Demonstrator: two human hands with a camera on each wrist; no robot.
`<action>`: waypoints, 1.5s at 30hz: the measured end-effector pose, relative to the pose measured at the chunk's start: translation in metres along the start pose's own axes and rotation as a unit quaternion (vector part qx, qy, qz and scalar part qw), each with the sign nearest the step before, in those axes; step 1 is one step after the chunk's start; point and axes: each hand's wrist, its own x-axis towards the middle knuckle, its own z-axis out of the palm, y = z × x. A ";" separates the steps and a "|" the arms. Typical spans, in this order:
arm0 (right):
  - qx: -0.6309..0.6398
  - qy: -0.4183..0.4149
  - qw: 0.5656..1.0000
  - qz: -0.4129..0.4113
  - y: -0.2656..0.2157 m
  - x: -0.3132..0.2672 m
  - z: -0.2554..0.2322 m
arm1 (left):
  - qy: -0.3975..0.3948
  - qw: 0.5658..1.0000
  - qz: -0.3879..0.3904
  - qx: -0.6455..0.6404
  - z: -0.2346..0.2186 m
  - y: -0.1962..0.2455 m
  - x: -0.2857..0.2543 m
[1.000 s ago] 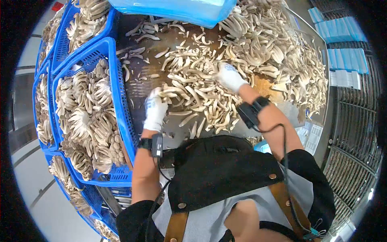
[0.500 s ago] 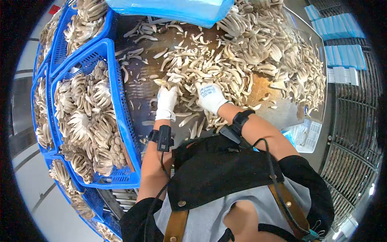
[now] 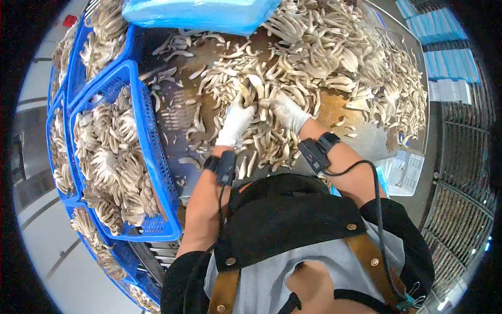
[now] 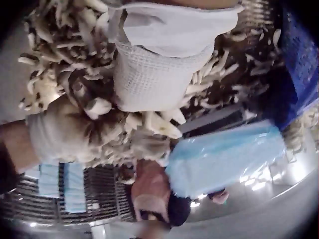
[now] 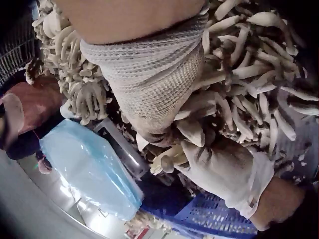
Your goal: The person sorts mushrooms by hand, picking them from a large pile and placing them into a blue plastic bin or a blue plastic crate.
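Note:
Both hands wear white knit gloves and meet over a heap of loose oyster mushrooms [image 3: 272, 138] on a metal table. My left hand [image 3: 236, 121] grips a few mushrooms [image 5: 167, 162], whose pale stems stick out past its fingertips. Close beside it, my right hand [image 3: 288, 111] has its fingers curled around mushrooms [image 4: 97, 107] at the heap's middle. In the left wrist view the left fingers are hidden behind the glove's back. The right glove looks stained brown near the fingers.
Blue crates [image 3: 157, 152] full of mushroom clusters line the left side. A blue plastic-wrapped pack [image 3: 204, 14] lies at the table's far edge. Larger clusters [image 3: 334, 57] pile up at the back right. Another person [image 4: 152, 186] stands across the table. A white basket [image 3: 407, 172] sits at right.
My left hand has moved right and forward from the heap's left edge, with mushrooms in its fingers. The right hand came in toward the body, then went forward again beside the left.

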 end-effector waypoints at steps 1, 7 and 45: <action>0.030 0.007 0.999 -0.035 -0.010 -0.011 -0.001 | 0.013 1.000 0.010 -0.017 0.008 -0.005 -0.004; 0.095 0.041 0.992 -0.074 0.011 -0.113 -0.099 | -0.213 0.954 0.159 0.139 0.124 0.094 -0.020; -0.507 -0.196 0.758 -0.359 -0.009 -0.044 0.029 | 0.129 0.903 0.004 0.410 -0.116 -0.069 -0.001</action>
